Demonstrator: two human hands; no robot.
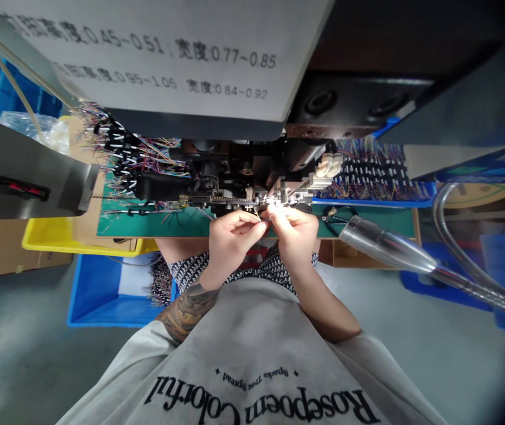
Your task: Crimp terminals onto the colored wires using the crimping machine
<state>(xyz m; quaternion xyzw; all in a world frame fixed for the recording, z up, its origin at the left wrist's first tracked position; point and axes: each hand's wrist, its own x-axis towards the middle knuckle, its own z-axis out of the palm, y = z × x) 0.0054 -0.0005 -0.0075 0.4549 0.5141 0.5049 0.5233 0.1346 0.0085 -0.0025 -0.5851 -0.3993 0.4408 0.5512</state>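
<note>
At the front of a terminal crimping machine, my left hand has its thumb and forefinger pinched on a thin wire with a yellowish tip. Beside it, my right hand is also pinched, its fingertips up against the brightly lit metal tooling. Fine strands show between the two hands, but what the right fingers grip is too small to make out fully. A strip of terminals runs in from the left, just beyond my left fingers.
Wire bundles lie left of the machine; more fill a blue tray on the right. A green mat covers the bench. Pliers lie near a flexible-neck lamp. A yellow bin and blue bin stand lower left.
</note>
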